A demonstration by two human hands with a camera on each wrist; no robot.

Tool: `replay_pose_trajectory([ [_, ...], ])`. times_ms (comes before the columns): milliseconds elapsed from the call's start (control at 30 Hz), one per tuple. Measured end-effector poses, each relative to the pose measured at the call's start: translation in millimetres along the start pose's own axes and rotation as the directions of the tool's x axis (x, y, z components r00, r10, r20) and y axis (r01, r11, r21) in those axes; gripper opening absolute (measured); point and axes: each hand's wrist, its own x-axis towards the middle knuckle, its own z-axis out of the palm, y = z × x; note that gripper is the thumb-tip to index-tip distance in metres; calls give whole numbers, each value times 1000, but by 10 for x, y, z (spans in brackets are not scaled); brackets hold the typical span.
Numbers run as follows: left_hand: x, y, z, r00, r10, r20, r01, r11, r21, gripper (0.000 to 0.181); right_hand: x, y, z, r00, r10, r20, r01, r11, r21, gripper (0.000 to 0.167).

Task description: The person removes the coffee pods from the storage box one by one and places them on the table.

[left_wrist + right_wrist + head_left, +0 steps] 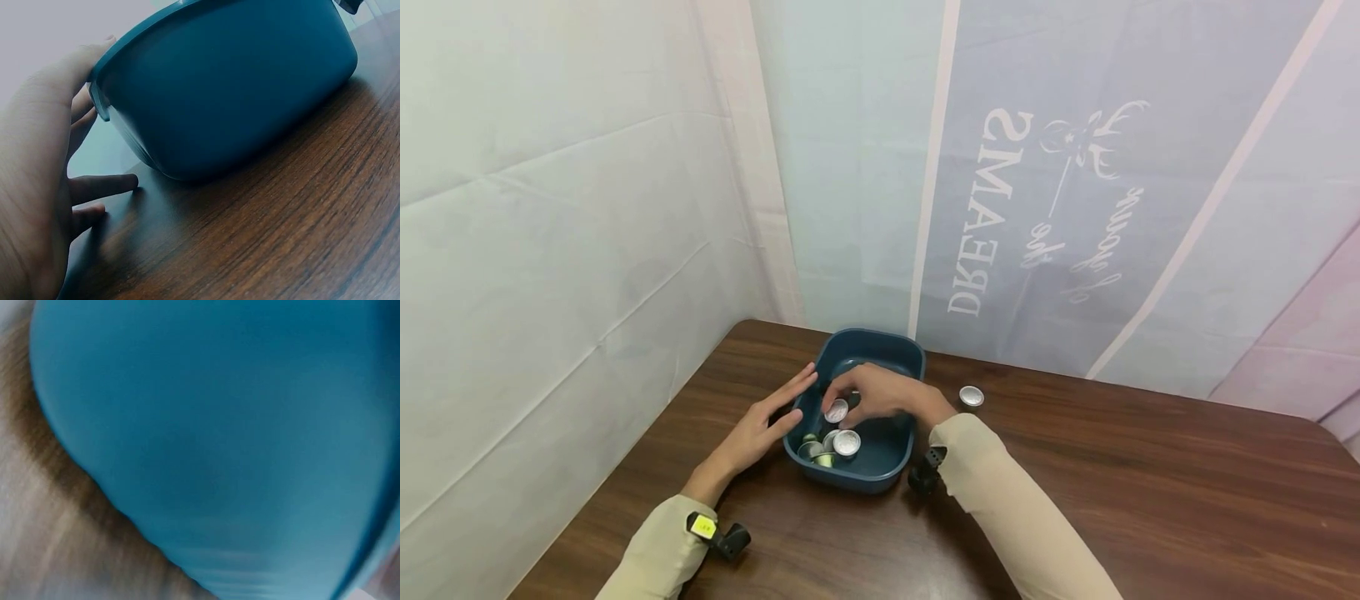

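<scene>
A dark blue rectangular bin (870, 482) stands on the table with several small round coffee capsules inside. My right hand (880, 392) reaches over the bin's right side and pinches a silver-topped capsule (837, 411) between thumb and fingers. Below it lies another silver-topped capsule (847, 443), beside a few greenish ones (823, 460) in the near left corner. With fingers extended, my left hand (760, 433) rests against the bin's left rim; in the left wrist view its thumb side touches the rim. Only the bin's blurred outer wall (206, 437) fills the right wrist view, so the fingers are hidden there.
One silver-topped capsule (972, 397) sits on the brown wooden table (1112, 467), to the right of the bin. A printed fabric curtain (865, 208) hangs behind the table, and a white one (565, 233) along the left.
</scene>
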Motion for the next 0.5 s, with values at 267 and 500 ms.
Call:
replay_pose_trajectory([
  [267, 16, 30, 3, 1000, -12, -1, 12, 1000, 0, 51, -403, -62, -147, 977, -60, -207, 79, 993, 84, 32],
  [500, -7, 44, -1, 1000, -12, -18, 12, 1000, 8, 52, -917, -108, -297, 920, -31, -391, 96, 985, 147, 32],
])
